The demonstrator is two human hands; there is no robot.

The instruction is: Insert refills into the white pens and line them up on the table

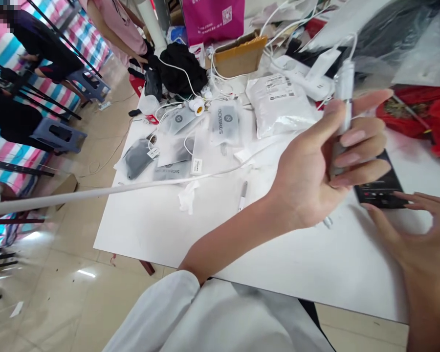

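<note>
My left hand point(304, 171) is raised over the table, palm toward me. Its fingers are curled around a white and grey pen point(346, 93), held upright, while the index finger points away. Low at the right, my right hand point(421, 230) has its thumb and fingers apart at the near edge of a flat black printed box point(377, 183). Whether it grips the box, I cannot tell. A similar pen point(243, 195) lies on the white table point(220, 234) left of my left forearm. The clear end of another small thing point(327, 222) shows below my left hand.
Several grey pouches in clear plastic bags point(225, 122) lie at the table's left. Behind are a white parcel point(280, 105), a power strip point(308, 80), a cardboard box point(240, 56) and tangled cables. A white strap point(132, 193) crosses the view. Other people are at the far left.
</note>
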